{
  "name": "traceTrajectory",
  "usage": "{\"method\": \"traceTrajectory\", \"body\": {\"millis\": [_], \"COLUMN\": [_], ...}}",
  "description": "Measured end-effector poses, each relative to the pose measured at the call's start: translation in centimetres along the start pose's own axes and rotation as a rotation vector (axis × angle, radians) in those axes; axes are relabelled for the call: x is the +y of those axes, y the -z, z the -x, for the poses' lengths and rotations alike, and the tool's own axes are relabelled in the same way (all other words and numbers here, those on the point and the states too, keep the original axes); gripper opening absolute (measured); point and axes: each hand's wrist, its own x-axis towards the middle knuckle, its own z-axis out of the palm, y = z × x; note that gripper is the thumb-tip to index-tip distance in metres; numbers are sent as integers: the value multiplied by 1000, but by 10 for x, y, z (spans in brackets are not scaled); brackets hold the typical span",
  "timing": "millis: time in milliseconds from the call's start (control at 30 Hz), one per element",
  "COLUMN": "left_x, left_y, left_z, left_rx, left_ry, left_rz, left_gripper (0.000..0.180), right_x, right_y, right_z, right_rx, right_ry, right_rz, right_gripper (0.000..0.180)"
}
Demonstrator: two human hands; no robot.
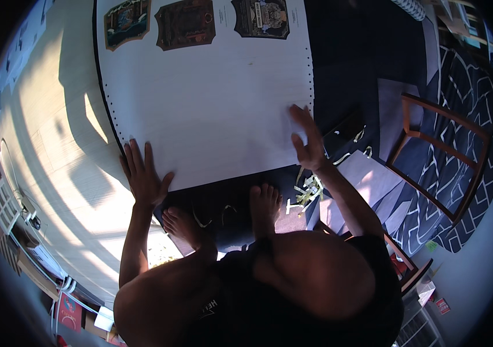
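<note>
A large white sheet (206,115) lies in front of me, with rows of dark dots down its left and right margins. Three printed, label-shaped pictures, among them a dark reddish-brown one (186,24), run across its far end. My left hand (144,178) rests flat with fingers spread at the sheet's near left corner, partly over its edge. Over the near right edge is my right hand (309,141), its fingers apart and slightly blurred, holding nothing. Whether its palm touches the sheet, I cannot tell.
Black surface (235,211) shows under and around the sheet, near my bare feet. Thin pale scraps (309,191) lie in a heap by my right forearm. On the right stand a brown wooden chair frame (449,150) and patterned dark fabric (466,87). Sunlit floor (56,144) is at left.
</note>
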Motion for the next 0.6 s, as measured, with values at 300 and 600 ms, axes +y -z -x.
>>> {"method": "traceTrajectory", "body": {"millis": [300, 600], "left_x": [13, 185], "left_y": [142, 20], "left_z": [-85, -262], "left_rx": [-286, 51], "left_ry": [-342, -448], "left_rz": [-199, -111], "left_gripper": [84, 78], "right_x": [99, 113], "right_y": [65, 58], "right_z": [-148, -179], "right_rx": [119, -34], "right_ry": [365, 495], "right_rz": [640, 643], "right_gripper": [17, 15]}}
